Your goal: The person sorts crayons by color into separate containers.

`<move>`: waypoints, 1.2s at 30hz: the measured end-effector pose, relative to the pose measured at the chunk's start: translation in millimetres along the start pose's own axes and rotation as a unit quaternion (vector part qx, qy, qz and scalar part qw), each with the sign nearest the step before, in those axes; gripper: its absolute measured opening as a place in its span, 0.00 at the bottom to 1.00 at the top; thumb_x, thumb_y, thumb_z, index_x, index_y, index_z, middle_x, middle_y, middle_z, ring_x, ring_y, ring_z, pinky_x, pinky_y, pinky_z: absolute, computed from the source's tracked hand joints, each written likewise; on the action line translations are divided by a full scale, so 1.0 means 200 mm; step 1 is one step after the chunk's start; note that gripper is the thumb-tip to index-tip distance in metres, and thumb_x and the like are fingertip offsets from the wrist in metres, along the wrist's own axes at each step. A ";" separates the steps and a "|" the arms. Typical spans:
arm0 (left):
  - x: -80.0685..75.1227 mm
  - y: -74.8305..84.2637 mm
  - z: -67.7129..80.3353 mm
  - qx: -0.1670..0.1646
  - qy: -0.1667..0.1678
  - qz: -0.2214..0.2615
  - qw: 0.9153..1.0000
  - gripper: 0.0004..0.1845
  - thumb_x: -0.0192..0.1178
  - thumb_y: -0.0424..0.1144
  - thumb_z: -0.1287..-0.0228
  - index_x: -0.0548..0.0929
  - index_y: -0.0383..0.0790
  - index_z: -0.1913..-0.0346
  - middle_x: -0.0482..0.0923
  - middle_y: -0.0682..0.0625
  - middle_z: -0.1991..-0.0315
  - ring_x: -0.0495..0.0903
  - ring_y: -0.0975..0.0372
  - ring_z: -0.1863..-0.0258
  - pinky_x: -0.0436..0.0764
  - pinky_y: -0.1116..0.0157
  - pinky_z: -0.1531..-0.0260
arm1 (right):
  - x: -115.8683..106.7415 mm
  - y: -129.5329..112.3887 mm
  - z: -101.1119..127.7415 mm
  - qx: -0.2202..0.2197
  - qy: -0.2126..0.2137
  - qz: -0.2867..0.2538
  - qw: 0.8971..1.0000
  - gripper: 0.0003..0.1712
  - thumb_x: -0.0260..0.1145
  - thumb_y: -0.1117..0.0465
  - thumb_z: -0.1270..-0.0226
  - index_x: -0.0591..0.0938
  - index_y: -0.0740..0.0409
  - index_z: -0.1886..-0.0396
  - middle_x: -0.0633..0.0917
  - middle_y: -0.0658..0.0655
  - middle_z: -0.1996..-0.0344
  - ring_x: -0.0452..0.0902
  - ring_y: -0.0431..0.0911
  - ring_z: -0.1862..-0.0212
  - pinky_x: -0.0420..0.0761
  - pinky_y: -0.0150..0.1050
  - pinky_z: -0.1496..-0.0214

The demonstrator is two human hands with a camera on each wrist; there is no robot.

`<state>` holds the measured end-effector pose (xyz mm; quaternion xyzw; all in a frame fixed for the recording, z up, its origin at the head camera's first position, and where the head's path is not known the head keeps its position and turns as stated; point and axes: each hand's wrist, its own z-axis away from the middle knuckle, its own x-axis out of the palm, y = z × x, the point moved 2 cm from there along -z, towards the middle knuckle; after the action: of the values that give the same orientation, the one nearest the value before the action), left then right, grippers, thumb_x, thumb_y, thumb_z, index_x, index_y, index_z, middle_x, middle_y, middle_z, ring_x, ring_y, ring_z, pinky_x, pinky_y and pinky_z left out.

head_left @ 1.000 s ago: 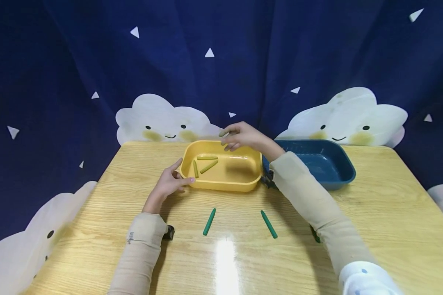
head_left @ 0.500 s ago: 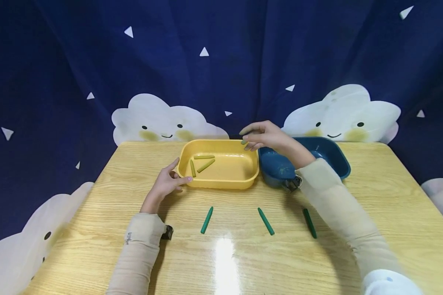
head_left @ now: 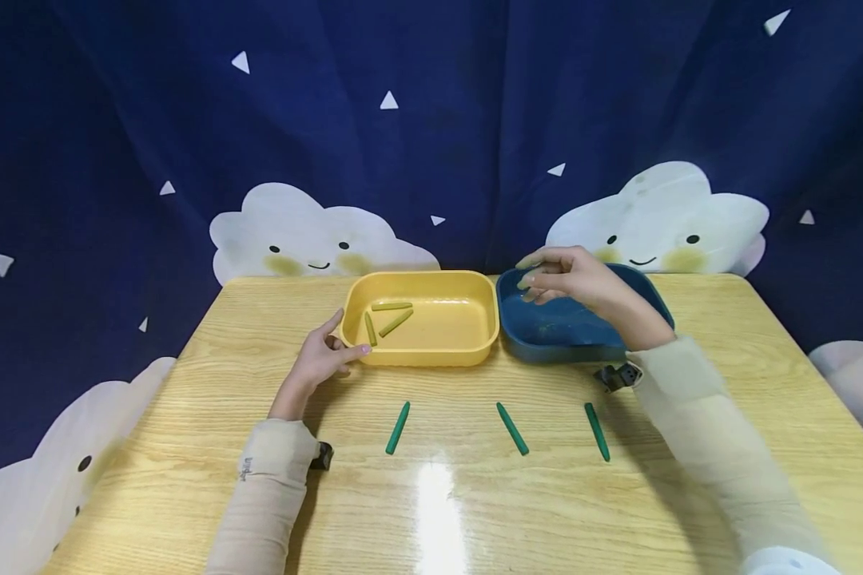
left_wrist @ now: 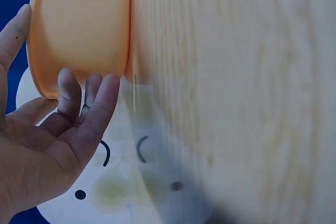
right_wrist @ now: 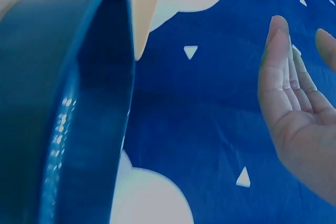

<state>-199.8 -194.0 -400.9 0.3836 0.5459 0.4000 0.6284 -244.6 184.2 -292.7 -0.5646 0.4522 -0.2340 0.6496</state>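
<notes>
My left hand [head_left: 320,359] fingers rest loosely against the yellow tray [head_left: 475,345]; right hand [head_left: 578,283] fingers hover released above the blue tray [head_left: 546,348].

Two trays [head_left: 475,347] side by side; sticks [head_left: 511,429] before them.

Looks like a staged recording setup, not a lived-in room: a light wood-grain table [head_left: 690,495] pushed up against a dark blue curtain backdrop [head_left: 439,120] printed with white triangles and smiling clouds [head_left: 316,235]. Only props on it are a yellow tray [head_left: 467,351], a blue tray [head_left: 546,349] and a few green sticks [head_left: 397,428]. The person wears small cameras strapped at both wrists.
</notes>
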 end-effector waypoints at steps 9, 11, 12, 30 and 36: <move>-0.04 -0.01 0.00 -0.001 0.002 -0.054 0.999 0.50 0.68 0.44 0.48 0.47 0.41 0.29 0.68 0.47 0.76 0.69 0.63 0.82 0.79 0.59 0.76 | -0.09 0.09 0.15 0.024 0.030 0.006 0.999 0.27 0.61 0.61 0.36 0.68 0.73 0.42 0.84 0.55 0.65 0.82 0.47 0.64 0.80 0.44 0.60; -0.06 -0.01 0.01 0.006 -0.003 -0.077 0.997 0.50 0.67 0.46 0.48 0.47 0.40 0.29 0.69 0.47 0.77 0.69 0.62 0.82 0.78 0.60 0.77 | -0.10 0.12 0.18 0.030 0.037 0.014 0.999 0.28 0.61 0.61 0.36 0.67 0.73 0.41 0.84 0.58 0.63 0.81 0.47 0.64 0.80 0.44 0.60; -0.07 -0.02 0.01 0.010 -0.007 -0.086 0.996 0.50 0.67 0.47 0.47 0.46 0.39 0.29 0.70 0.46 0.76 0.70 0.61 0.82 0.77 0.59 0.77 | -0.11 0.13 0.19 0.033 0.040 0.021 0.998 0.28 0.62 0.61 0.37 0.67 0.72 0.41 0.83 0.58 0.63 0.81 0.47 0.64 0.80 0.43 0.60; -0.17 0.05 0.17 0.139 0.077 -0.125 0.979 0.21 0.59 0.38 0.39 0.73 0.28 0.48 0.78 0.41 0.66 0.77 0.51 0.62 0.77 0.61 0.63 | -0.20 0.33 0.41 0.079 0.093 0.074 0.990 0.26 0.61 0.59 0.36 0.69 0.72 0.43 0.81 0.56 0.68 0.76 0.50 0.71 0.80 0.43 0.65; -0.13 0.10 0.24 0.186 0.079 -0.138 0.970 0.12 0.60 0.34 0.40 0.76 0.32 0.55 0.79 0.45 0.70 0.77 0.56 0.69 0.79 0.65 0.69 | -0.24 0.39 0.46 0.085 0.124 0.087 0.985 0.28 0.63 0.57 0.38 0.70 0.72 0.45 0.76 0.51 0.73 0.75 0.47 0.72 0.79 0.40 0.71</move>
<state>-155.9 -212.9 -367.1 0.3817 0.7061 0.2297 0.5505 -205.9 290.6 -355.5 -0.4327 0.5553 -0.2827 0.6516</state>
